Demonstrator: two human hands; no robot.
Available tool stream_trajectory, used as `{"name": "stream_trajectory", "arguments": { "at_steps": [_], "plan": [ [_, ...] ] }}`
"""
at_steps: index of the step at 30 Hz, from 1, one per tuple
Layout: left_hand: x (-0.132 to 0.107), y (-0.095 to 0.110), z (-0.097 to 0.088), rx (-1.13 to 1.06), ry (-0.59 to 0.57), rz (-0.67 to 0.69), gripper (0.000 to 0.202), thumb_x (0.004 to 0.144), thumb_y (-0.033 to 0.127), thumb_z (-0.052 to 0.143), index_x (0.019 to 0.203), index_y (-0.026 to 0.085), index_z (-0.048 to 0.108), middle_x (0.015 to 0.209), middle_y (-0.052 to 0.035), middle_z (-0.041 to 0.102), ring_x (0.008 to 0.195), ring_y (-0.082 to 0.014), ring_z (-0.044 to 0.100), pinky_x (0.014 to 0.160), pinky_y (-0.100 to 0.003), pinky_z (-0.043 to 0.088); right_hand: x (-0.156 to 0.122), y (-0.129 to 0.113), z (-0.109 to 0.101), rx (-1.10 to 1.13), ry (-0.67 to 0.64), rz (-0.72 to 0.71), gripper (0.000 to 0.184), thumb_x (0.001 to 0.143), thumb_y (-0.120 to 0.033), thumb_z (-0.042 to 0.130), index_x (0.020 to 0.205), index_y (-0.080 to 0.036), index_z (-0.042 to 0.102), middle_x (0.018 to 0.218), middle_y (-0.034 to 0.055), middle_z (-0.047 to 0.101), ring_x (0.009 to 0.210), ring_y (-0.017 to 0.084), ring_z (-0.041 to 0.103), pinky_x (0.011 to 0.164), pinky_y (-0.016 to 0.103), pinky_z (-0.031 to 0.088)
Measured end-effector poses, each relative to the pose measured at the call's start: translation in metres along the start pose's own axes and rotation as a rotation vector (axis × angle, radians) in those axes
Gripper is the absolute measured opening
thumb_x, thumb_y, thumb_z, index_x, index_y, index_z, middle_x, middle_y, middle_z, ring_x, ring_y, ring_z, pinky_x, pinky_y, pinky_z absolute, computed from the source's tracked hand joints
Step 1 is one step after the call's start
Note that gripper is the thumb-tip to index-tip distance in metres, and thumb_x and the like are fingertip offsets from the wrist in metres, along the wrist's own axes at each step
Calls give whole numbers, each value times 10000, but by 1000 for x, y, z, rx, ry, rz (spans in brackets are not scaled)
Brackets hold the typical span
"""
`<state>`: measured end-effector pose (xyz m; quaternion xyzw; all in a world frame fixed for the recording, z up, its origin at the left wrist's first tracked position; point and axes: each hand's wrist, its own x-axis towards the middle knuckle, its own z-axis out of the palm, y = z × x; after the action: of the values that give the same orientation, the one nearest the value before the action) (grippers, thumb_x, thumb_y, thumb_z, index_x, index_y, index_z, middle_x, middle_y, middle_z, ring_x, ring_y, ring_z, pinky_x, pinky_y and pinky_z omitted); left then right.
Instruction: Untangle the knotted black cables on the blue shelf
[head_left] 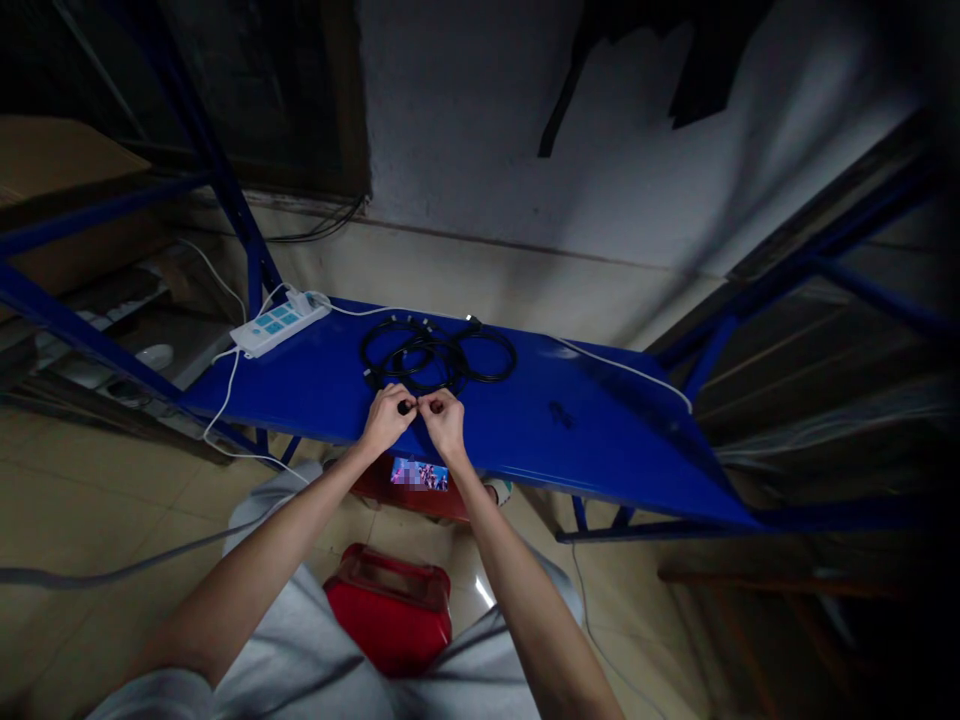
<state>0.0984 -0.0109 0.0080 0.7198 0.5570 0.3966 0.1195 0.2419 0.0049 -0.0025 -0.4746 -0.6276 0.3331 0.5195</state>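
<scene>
Black cables (420,350) lie in loose loops on the blue tabletop (585,410), some with metal-tipped connectors at their ends. Just in front of the loops, my left hand (386,418) is closed in a pinch, with a small black round-ended piece showing between its fingers. My right hand (445,422) is closed too, its fingertips meeting those of the left over the table's front edge. What lies between the right fingertips is too small to make out. Whether the black piece joins one of the cables cannot be seen.
A white power strip (279,324) with blue sockets sits at the table's left end, its white cords trailing. A lit phone (418,474) rests below the front edge on a reddish-brown surface. A red stool (390,615) stands between my legs. Blue frame posts rise at both sides.
</scene>
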Motion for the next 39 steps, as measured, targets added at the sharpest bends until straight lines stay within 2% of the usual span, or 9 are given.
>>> {"name": "stream_trajectory", "arguments": {
  "at_steps": [4,9,14,17,23,30,34,39],
  "plan": [
    [1,-2,-1,-40,27,-20,152,819,125,661,696,211,637,781,-12,651,816,-193,585,809,-342,446,-2,-2,0,12,-35,-19,176,848,-301,615,736,-197,703,744,22,604,636,149,499,599,273,396],
    [1,-6,-2,-111,58,-31,129,847,172,663,723,209,667,800,-24,671,840,-200,594,813,-347,459,-1,-8,1,-58,-29,-34,211,887,-367,630,1007,-211,707,880,37,631,705,163,534,682,283,441],
    [1,-11,-4,-182,74,-39,122,858,194,661,737,206,663,813,-34,674,846,-204,611,807,-346,475,-1,-9,0,-112,-78,-71,228,916,-362,604,777,-208,699,828,47,628,720,175,546,686,295,421],
    [1,-11,-6,-190,62,-19,124,865,193,658,741,205,655,815,-33,672,850,-204,608,800,-341,470,-1,-10,0,-108,-52,-50,235,895,-365,624,735,-203,684,771,33,607,661,164,520,637,291,398],
    [0,-9,-8,-144,47,2,116,857,153,654,752,201,643,829,-33,668,851,-208,587,799,-342,451,0,-10,4,-111,-20,-45,255,865,-392,653,699,-199,640,722,8,571,645,149,495,622,276,380],
    [2,-14,-7,-217,31,10,101,850,163,665,758,204,668,836,-32,683,839,-206,609,809,-347,457,2,-7,3,-195,-139,-62,206,914,-376,563,799,-215,619,761,7,576,723,168,507,665,273,371],
    [2,-14,-7,-278,16,24,85,850,172,658,788,208,702,846,-31,699,851,-203,627,830,-349,465,2,-6,1,-198,-134,-47,182,916,-334,522,790,-215,578,755,8,568,747,176,509,658,270,363],
    [3,-16,-6,-361,73,-53,65,826,210,680,767,202,705,823,-32,687,840,-200,632,813,-338,480,0,-3,4,-234,-102,-74,167,912,-312,515,780,-216,549,746,14,550,759,186,505,672,280,364]
  ]
}}
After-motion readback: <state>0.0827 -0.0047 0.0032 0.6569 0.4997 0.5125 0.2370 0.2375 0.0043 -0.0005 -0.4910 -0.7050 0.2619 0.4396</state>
